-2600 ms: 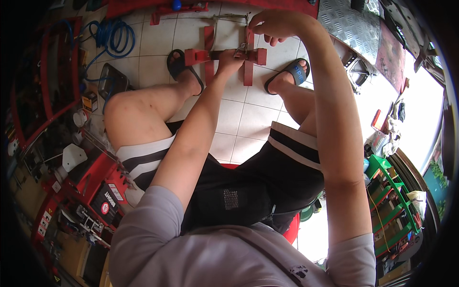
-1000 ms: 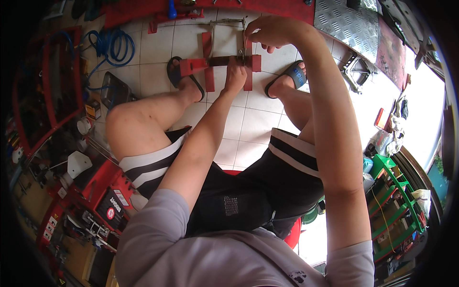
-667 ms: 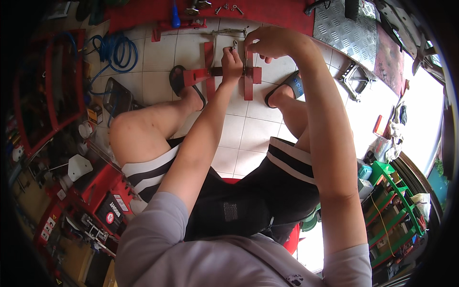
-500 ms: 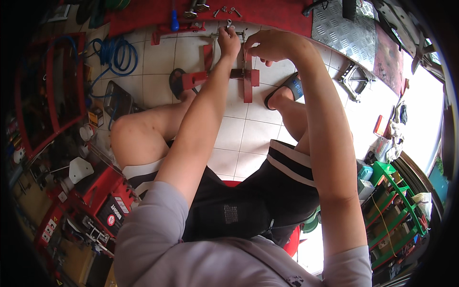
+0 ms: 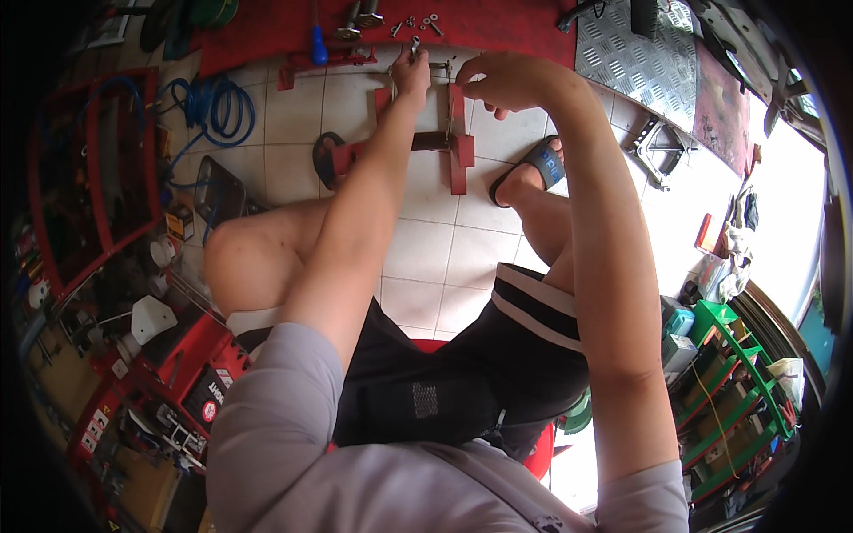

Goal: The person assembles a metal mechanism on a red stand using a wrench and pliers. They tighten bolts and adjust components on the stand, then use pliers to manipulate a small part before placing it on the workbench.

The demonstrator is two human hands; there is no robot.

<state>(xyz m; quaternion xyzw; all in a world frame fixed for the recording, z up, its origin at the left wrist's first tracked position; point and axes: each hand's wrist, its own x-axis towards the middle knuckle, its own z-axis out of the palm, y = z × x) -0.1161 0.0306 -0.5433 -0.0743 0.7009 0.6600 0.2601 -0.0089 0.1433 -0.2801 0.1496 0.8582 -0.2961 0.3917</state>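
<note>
My left hand (image 5: 410, 76) is closed round a small metal wrench (image 5: 416, 42), whose ring end sticks up past the fingers. Just to its right, my right hand (image 5: 511, 80) is bent at the wrist, with finger and thumb tips drawn together beside a metal rod (image 5: 441, 66). Whatever they pinch is too small to make out. Below both hands, a red metal frame (image 5: 460, 164) with a dark crossbar stands on the tiles between my feet. My left forearm covers part of it.
A red bench top (image 5: 498, 31) runs along the far side, with loose bolts and nuts (image 5: 428, 21) and a blue-handled screwdriver (image 5: 318, 46). A coiled blue hose (image 5: 218, 111) lies left. To the right are a metal bracket (image 5: 657, 153) and a green rack (image 5: 737, 355).
My left hand and the wrench have shifted slightly left and down. The red frame appears a little further left too. My right hand has barely moved.
</note>
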